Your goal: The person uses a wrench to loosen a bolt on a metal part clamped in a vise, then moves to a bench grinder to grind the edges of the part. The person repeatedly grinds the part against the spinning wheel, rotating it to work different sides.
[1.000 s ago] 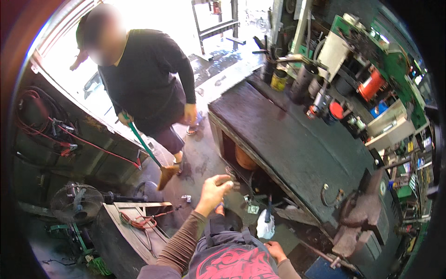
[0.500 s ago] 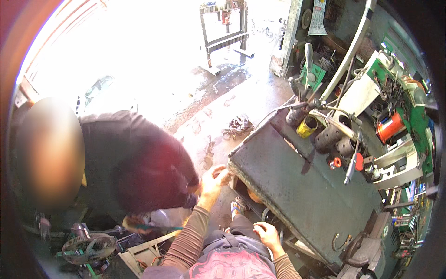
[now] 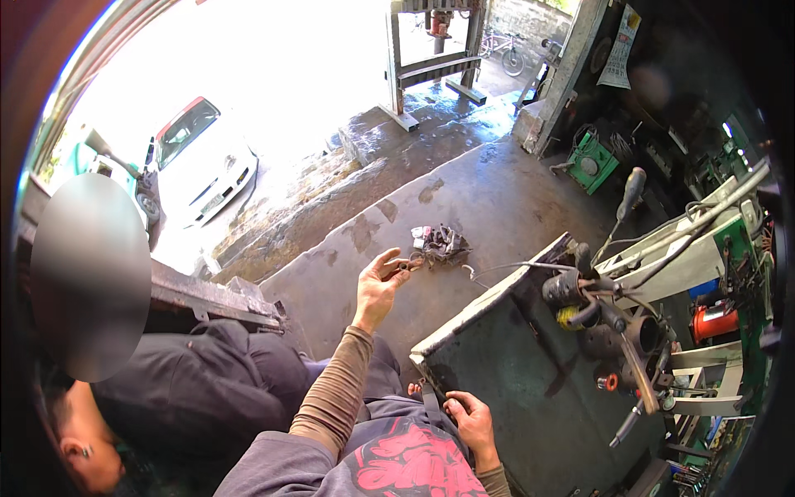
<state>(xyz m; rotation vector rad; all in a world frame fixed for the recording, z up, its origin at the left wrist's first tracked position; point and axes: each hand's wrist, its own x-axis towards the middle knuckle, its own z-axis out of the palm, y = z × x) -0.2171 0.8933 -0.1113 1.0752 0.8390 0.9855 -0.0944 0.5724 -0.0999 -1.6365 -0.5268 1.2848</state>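
My left hand [image 3: 379, 291] reaches forward over the floor, thumb and fingers pinched on a small dark ring-shaped part [image 3: 404, 267]. Behind those fingertips, in this view, a heap of dark metal parts [image 3: 443, 244] lies on the concrete. My right hand [image 3: 475, 424] is held low in front of my shirt, beside the near edge of the dark-topped workbench [image 3: 530, 398]. Its fingers are curled against the thumb; whatever they may hold is too small to make out.
Close on my left, a person in dark clothes [image 3: 207, 389] bends down. Cylinders and hand tools [image 3: 629, 331] crowd the bench's far right. A green box [image 3: 592, 163] sits on the floor. Beyond the concrete step edge [image 3: 331, 240] are a metal frame [image 3: 396, 66] and a white car [image 3: 207, 166].
The view has swung toward the doorway. My left hand has moved from beside the bench corner to out over the floor. The person on my left appears lower.
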